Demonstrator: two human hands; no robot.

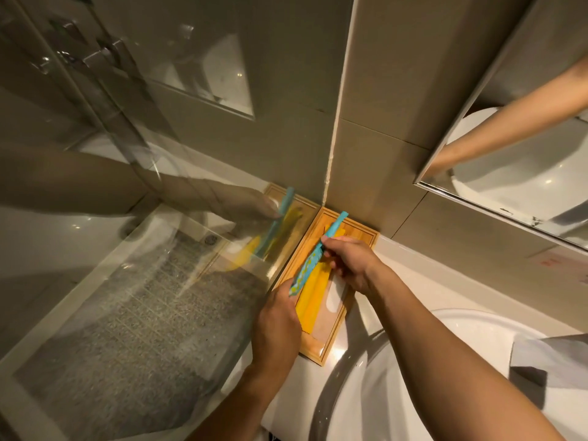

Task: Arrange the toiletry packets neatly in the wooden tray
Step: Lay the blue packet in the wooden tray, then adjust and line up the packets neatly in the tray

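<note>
A wooden tray (362, 233) lies on the white counter, pushed into the corner between the tiled wall and a glass panel. A long turquoise packet (332, 232) is held edge-up over the tray's left side. My left hand (278, 326) grips its near end and my right hand (351, 262) pinches its middle. Under it in the tray lie a yellow packet (310, 297) and a pale translucent packet (331, 308), side by side along the tray's length.
A glass shower panel (152, 297) stands right against the tray's left side and reflects the hand and packets. A round white basin (413, 377) sits to the near right. A mirror (521, 154) hangs on the wall at the upper right.
</note>
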